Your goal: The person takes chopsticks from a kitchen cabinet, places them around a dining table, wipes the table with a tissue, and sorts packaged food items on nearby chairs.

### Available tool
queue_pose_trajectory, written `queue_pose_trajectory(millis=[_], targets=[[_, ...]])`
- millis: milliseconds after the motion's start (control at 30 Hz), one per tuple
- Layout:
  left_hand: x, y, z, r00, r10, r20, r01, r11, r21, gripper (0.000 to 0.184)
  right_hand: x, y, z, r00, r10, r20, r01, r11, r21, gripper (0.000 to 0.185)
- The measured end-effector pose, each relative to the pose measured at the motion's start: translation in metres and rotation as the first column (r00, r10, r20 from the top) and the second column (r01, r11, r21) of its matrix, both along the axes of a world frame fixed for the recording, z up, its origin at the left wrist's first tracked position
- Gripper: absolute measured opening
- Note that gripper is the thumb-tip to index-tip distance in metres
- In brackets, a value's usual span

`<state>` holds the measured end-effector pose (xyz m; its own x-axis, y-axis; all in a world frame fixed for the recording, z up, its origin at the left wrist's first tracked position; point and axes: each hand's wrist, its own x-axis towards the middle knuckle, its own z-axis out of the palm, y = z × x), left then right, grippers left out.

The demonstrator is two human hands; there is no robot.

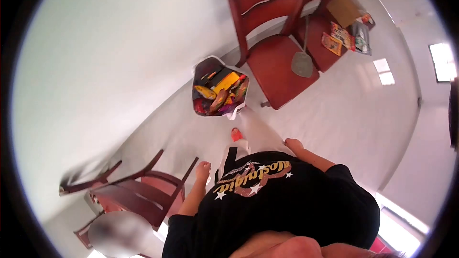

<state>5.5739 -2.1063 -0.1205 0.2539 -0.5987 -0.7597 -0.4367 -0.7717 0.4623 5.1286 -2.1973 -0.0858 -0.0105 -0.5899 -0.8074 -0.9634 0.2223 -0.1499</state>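
My left hand (204, 168) hangs at my left side with its fingers curled. A small white patch shows just below it, and I cannot tell whether that is part of my trousers. On the other side, my right hand (293, 144) is down by my light trousers, fingers bent inward. Neither hand touches any object that I can make out. Ahead of my foot in its red shoe (236, 134), an open bag (195, 99) with white handles stands on the floor. It is full of colourful packets, among them a yellow one (226, 82).
A red-brown wooden chair (270, 62) stands beyond the bag, bearing a grey fly swatter (302, 64). Snack packets (332, 44) and a cardboard box (344, 8) lie on the chair beside it. More wooden chairs (143, 191) and a blurred person (122, 234) are at lower left.
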Motion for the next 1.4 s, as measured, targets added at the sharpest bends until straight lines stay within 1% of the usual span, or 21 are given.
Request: queue_pose_trajectory(millis=[67, 167, 267, 333, 467, 533, 567, 600, 667, 733, 767, 800, 867, 900, 933, 967, 1067, 1133, 1233, 1300, 1400], targets=[[-0.003, -0.014, -0.004, 0.998, -0.044, -0.034, 0.039, 0.991, -0.128, 0.023, -0.004, 0.005, 0.008, 0.999, -0.041, 0.013, 0.041, 0.999, -0.003, 0.026], [-0.015, -0.039, 0.001, 0.981, 0.01, -0.196, -0.036, 0.991, -0.13, 0.02, -0.019, 0.012, 0.011, 0.999, -0.042, -0.023, 0.043, 0.998, 0.049, 0.025], [-0.037, -0.06, 0.027, 0.982, -0.045, -0.183, 0.033, 0.997, -0.066, 0.02, -0.043, 0.024, 0.001, 1.0, 0.0, 0.031, 0.001, 1.0, -0.007, 0.025], [-0.058, -0.068, 0.062, 0.984, -0.082, -0.157, 0.059, 0.988, -0.144, 0.019, -0.057, 0.021, 0.018, 1.0, -0.004, 0.007, 0.005, 1.0, -0.01, 0.026], [-0.048, -0.046, 0.003, 0.969, -0.106, -0.222, 0.102, 0.994, -0.031, 0.023, -0.091, 0.01, 0.043, 0.998, -0.056, -0.002, 0.056, 0.998, 0.02, 0.027], [-0.052, -0.046, -0.024, 0.865, -0.497, 0.07, 0.501, 0.865, -0.034, 0.025, -0.121, 0.005, 0.017, 0.999, 0.025, 0.036, -0.022, 0.996, -0.09, 0.026], [-0.063, -0.043, -0.028, 0.874, -0.457, 0.168, 0.48, 0.865, -0.148, 0.028, -0.14, 0.007, 0.005, 0.991, 0.123, 0.054, -0.11, 0.975, -0.195, 0.026], [-0.075, -0.049, -0.027, 0.886, -0.439, 0.153, 0.454, 0.887, -0.084, 0.028, -0.157, 0.011, 0.005, 0.982, 0.079, 0.171, -0.015, 0.939, -0.344, 0.023], [-0.11, -0.068, -0.024, 0.898, -0.415, 0.147, 0.423, 0.906, -0.026, 0.029, -0.196, 0.014, 0.003, 0.976, 0.022, 0.217, 0.057, 0.934, -0.352, 0.022], [-0.154, -0.095, -0.009, 0.361, -0.817, 0.45, 0.897, 0.436, 0.072, 0.033, -0.233, 0.032, 0.009, 0.964, -0.024, 0.263, 0.117, 0.931, -0.345, 0.022], [-0.193, -0.109, -0.007, 0.661, -0.681, 0.315, 0.724, 0.689, -0.032, 0.033, -0.264, 0.047, 0.011, 0.955, -0.153, 0.253, 0.226, 0.93, -0.291, 0.021], [-0.229, -0.125, -0.009, 0.597, -0.726, 0.341, 0.8, 0.569, -0.19, 0.032, -0.292, 0.067, 0.014, 0.931, -0.28, 0.232, 0.334, 0.912, -0.238, 0.021], [-0.304, -0.158, -0.011, 0.448, -0.76, 0.471, 0.863, 0.229, -0.451, 0.031, -0.35, 0.117, -0.016, 0.983, -0.16, 0.086, 0.169, 0.98, -0.108, 0.021], [-0.36, -0.173, 0.034, 0.717, -0.691, 0.095, 0.661, 0.63, -0.408, 0.028, -0.387, 0.178, -0.104, 0.99, 0.106, 0.088, -0.075, 0.952, -0.296, 0.022], [-0.425, -0.19, 0.087, 0.872, -0.419, -0.253, 0.379, 0.905, -0.192, 0.024, -0.416, 0.226, -0.149, 0.962, 0.268, 0.054, -0.232, 0.905, -0.357, 0.026], [-0.454, -0.204, 0.087, 0.828, -0.47, -0.306, 0.423, 0.882, -0.21, 0.022, -0.426, 0.231, -0.053, 0.884, -0.359, 0.299, 0.416, 0.896, -0.154, 0.029], [-0.535, -0.228, 0.085, 0.739, -0.551, -0.387, 0.494, 0.834, -0.245, 0.018, -0.445, 0.276, -0.034, 0.674, -0.72, 0.168, 0.735, 0.677, -0.045, 0.033], [-0.569, -0.241, 0.085, 0.695, -0.582, -0.422, 0.528, 0.812, -0.249, 0.017, -0.456, 0.285, -0.026, 0.545, -0.825, 0.152, 0.834, 0.552, 0.009, 0.032], [-0.593, -0.261, 0.071, 0.644, -0.733, -0.22, 0.664, 0.678, -0.316, 0.019, -0.469, 0.272, -0.017, 0.385, -0.904, 0.185, 0.916, 0.398, 0.041, 0.031], [-0.592, -0.278, 0.036, 0.709, -0.68, -0.188, 0.654, 0.733, -0.184, 0.021, -0.48, 0.253, -0.015, 0.323, -0.918, 0.231, 0.938, 0.342, 0.048, 0.03], [-0.585, -0.309, -0.02, 0.592, -0.801, 0.088, 0.806, 0.583, -0.104, 0.023, -0.505, 0.206, -0.011, 0.285, -0.911, 0.299, 0.949, 0.312, 0.045, 0.029]])
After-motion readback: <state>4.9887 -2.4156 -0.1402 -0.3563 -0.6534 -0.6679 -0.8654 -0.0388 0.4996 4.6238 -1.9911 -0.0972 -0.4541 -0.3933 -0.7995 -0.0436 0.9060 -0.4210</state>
